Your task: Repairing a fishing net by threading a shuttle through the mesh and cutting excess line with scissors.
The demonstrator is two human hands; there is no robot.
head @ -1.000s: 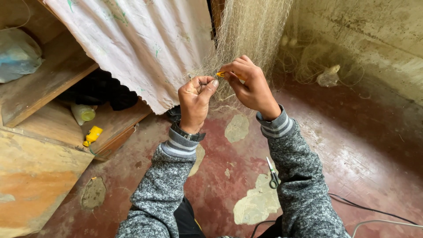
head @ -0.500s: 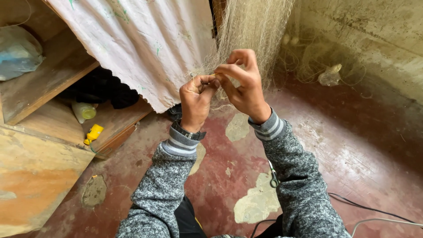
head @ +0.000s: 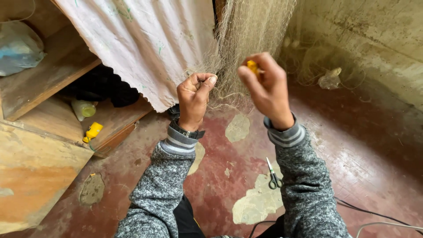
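Your left hand (head: pixel 195 99) was fisted tight on the fishing net (head: pixel 246 39) at 12 o'clock, right hand (head: pixel 264 88) pinched shut on a yellow netting needle (head: pixel 252 66) w/ twine; a hard tug could've snagged or torn mesh.

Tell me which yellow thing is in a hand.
The small yellow piece pinched in the right hand at the net; the yellow bottle lies on the wooden ledge.

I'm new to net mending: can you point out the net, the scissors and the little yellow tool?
net (head: pixel 251 31), head view, on the hanging mesh.
scissors (head: pixel 274 176), head view, near the pivot.
yellow tool (head: pixel 252 66), head view, on the part showing above the right hand's fingers.
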